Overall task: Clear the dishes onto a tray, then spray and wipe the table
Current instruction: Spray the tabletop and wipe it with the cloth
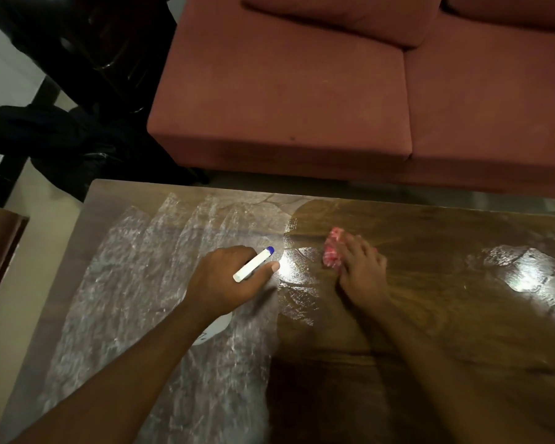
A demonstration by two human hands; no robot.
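**A:** While the right hand (361, 267) presses down on the pink cloth (332, 249), how much of the job looks done to you?

**B:** The clearing part seems finished, judging by the bench (462, 315): no dishes and no tray show anywhere on it. We are in the spray-and-wipe stage.

**A:** And the left hand (228, 280)?

**B:** Its fingers (271, 267) are curled shut around a spray bottle (253, 264). The white nozzle with its blue tip sticks out past the knuckles, pointing toward the cloth, and a bit of the white body shows under the wrist. I cannot tell whether a finger is on the trigger.

**A:** The right hand's grip?

**B:** Its fingers lie flat and spread on top of the cloth, pinning it to the wood, not pinching it. The cloth pokes out beyond the fingertips on the far side. That hand is blurred, so I take it to be mid-stroke.

**A:** What about the surface?

**B:** Left of the bottle hand, and under that forearm, the wood carries a wide whitish streaky film. Around the cloth it looks dark, with a few wet glossy patches to the right of the wiping fingers.

**A:** So what remains?

**B:** My guess is the filmy left part needs wiping, and perhaps those glossy patches too. The sofa (334, 91) behind plays no part.
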